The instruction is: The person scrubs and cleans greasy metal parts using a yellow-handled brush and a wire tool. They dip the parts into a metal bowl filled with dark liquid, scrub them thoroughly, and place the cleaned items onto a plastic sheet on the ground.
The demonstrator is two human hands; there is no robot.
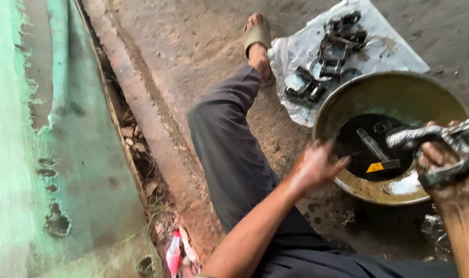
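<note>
Right hand (445,170), right edge of frame, clamped on greasy metal bracket (440,139) above metal basin (348,98) of black oil; left hand (317,164) empty, fingers spread at rim. Slick grip likely slips, bracket drops, oil splashes

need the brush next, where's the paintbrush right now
In the head view the paintbrush lies in the dark liquid inside the metal basin, lower right, between the left hand and the right hand.

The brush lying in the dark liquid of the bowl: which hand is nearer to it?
Left. The left hand hovers open at the bowl's near rim, beside the brush. The right hand holds a greasy metal part over the right edge, slightly farther.
</note>
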